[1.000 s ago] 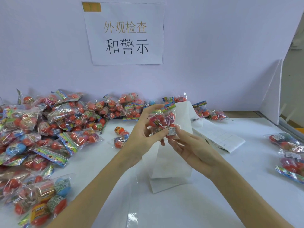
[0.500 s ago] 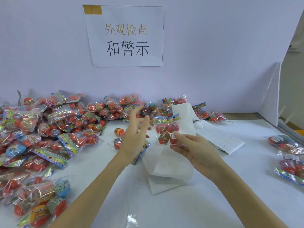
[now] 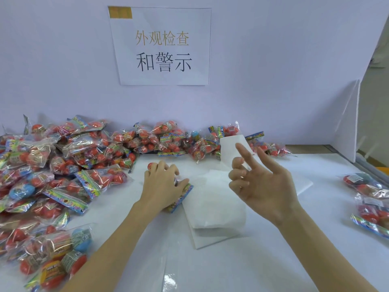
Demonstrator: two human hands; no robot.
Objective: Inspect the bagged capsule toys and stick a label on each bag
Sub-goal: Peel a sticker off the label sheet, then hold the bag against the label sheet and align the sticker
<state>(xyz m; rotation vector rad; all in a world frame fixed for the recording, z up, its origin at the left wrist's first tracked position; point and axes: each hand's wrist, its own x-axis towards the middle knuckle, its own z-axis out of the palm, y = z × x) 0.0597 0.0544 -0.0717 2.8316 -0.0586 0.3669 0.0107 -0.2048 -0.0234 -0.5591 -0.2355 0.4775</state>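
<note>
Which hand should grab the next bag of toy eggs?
Probably the left hand: it already rests on a bag beside the big pile. The right hand hovers empty.
</note>
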